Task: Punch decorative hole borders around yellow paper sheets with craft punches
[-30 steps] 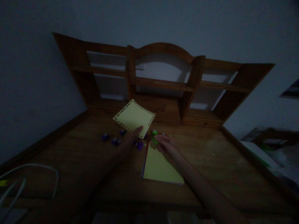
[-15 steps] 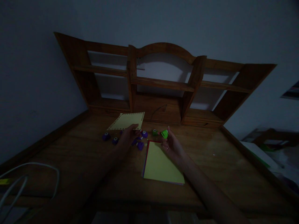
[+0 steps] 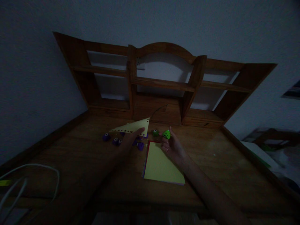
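My left hand (image 3: 134, 137) pinches a pale yellow sheet of paper (image 3: 137, 125) at its near edge, thumb on top. Small punched shapes run along the sheet's borders, and it tilts above the desk. My right hand (image 3: 172, 146) is closed round a bright green craft punch (image 3: 166, 134), apart from the sheet. Just left of that hand stands a darker green craft punch (image 3: 155, 132). Several purple craft punches (image 3: 140, 146) lie around and under my left hand, some partly hidden by the sheet. Below my right hand rests a stack of coloured paper (image 3: 161, 165), yellow on top.
The wooden desk (image 3: 206, 156) has a shelf hutch (image 3: 164, 82) along its back. A white cable (image 3: 35, 164) loops at the left front. Tiny paper bits lie among the punches. A chair (image 3: 274, 137) stands beyond the right edge. The room is dim.
The yellow sheet has turned and tipped in my left hand, its right corner now lower and further right. The green punch has turned slightly in my right hand.
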`<move>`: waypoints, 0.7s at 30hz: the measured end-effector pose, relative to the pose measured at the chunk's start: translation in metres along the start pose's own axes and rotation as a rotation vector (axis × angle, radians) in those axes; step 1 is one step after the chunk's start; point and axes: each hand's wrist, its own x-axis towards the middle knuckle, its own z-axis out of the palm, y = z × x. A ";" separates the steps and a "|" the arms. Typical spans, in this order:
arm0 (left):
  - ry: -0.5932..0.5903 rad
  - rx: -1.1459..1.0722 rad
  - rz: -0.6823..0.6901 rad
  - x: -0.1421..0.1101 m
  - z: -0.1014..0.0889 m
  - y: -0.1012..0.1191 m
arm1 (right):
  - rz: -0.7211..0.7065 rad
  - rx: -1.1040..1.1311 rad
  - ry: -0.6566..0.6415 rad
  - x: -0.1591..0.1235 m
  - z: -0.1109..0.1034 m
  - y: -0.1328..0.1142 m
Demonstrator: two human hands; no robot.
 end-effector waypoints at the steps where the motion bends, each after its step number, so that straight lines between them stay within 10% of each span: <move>1: 0.010 0.003 0.011 -0.001 0.001 0.003 | 0.006 0.006 0.000 0.000 -0.001 0.000; 13: 0.012 -0.014 -0.021 -0.008 0.005 0.008 | -0.029 -0.061 0.052 0.001 -0.009 0.003; 21: 0.027 -0.021 -0.026 -0.009 0.006 0.012 | -0.330 -0.602 0.188 0.002 -0.006 0.007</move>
